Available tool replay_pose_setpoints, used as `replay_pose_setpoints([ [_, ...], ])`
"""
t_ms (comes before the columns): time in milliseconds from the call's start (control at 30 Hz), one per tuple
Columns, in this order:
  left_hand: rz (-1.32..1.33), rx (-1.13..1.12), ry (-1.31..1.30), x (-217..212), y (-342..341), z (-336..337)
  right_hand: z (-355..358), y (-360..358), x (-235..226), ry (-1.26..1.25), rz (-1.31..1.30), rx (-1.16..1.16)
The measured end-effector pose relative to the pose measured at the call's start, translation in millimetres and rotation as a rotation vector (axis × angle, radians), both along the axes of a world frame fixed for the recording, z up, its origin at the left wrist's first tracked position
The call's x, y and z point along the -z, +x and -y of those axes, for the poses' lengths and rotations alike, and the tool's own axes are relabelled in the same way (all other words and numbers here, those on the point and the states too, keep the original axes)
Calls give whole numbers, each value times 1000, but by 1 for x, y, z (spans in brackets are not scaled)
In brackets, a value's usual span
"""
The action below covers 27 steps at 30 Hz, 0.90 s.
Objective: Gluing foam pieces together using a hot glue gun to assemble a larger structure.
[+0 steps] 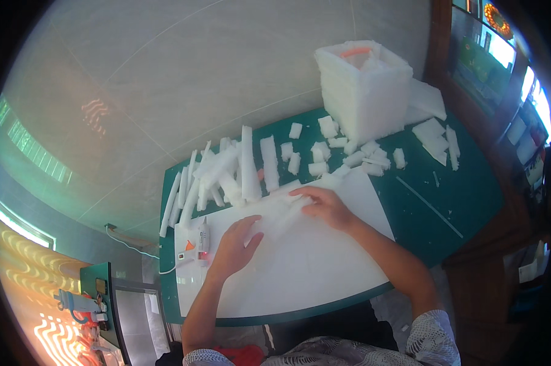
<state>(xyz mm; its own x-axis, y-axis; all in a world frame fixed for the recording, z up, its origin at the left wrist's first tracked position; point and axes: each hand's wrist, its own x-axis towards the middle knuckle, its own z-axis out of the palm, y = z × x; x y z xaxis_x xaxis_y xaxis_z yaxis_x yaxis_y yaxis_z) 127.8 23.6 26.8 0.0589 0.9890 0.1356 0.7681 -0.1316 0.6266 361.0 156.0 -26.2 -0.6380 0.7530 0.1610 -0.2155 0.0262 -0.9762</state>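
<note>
Far L: foam strips (217,168) on the green desk (470,189), then glue gun (203,236). L grip (256,227): fingers spread, nothing held. Btwn both grips, white foam piece (280,210) on white board (300,271), edges blurry; prob. v. light, soft, crumbly, best pinched gently at opp. edges. R grip (300,201): curved, thumb apart, nothing clasped, tips nr foam's far side.

1. Table (446,226), green, bearing white sheet (294,274).
2. Left hand (236,247), thumb apart, over white sheet, near glue gun (203,238).
3. Right hand (327,207), fingers bent, near white chunks (318,169).
4. White strips (248,165), piled.
5. White box (367,100), far side.
</note>
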Motion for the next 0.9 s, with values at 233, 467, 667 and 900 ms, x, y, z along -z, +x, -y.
replay_pose_setpoints([
  [233,-100,119,-16,18,-1,28,-6,1,-4,61,32,237],
  [467,-78,189,-79,8,8,23,14,-5,6,662,367,94],
  [667,-93,296,-154,9,13,21,11,-2,6,665,431,13],
  [900,42,325,-138,-10,19,-27,8,0,12,697,391,4],
])
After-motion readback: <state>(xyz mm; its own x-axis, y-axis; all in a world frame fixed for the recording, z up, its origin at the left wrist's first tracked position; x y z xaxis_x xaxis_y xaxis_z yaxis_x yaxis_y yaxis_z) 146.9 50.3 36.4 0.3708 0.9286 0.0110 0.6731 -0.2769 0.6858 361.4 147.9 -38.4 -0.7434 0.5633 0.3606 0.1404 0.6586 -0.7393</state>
